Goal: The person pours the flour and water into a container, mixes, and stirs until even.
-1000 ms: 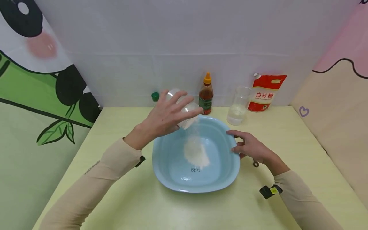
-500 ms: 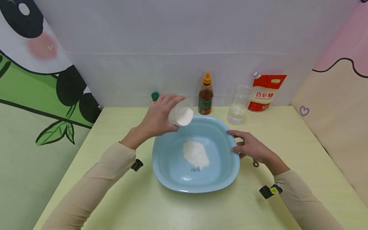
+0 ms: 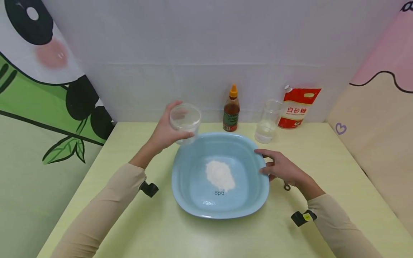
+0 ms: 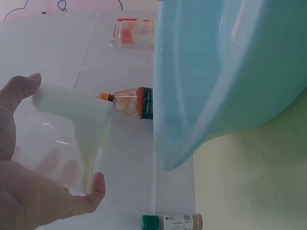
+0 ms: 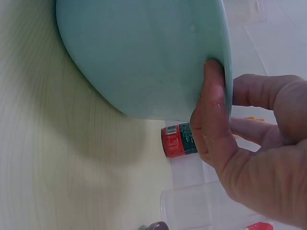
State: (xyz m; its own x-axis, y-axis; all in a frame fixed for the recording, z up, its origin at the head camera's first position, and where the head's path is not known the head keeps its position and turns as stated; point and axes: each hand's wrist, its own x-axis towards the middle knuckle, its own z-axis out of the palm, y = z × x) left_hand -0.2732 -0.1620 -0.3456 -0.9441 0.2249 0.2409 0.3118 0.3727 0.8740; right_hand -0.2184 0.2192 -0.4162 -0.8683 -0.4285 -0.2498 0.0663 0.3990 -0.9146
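pale cloth hangs behind the light wooden table. farthest left, your left hand grips a clear cup, fingers and thumb curled wide around its side, near the far left corner of the basin. the cup's mouth faces up, a whitish film on its wall. a green-capped shaker (only your left wrist view shows it) sits near that corner, so mind it if you set the cup down.

white powder lies heaped on the blue basin's floor; tipping it in looks finished, and the next move seems to call for parking the cup while keeping the basin steady. beyond the rim stands an orange-capped bottle, then a glass with clear liquid. your right hand pinches the basin's right rim, its grip narrow; that arm lies before the glass and the red pouch.
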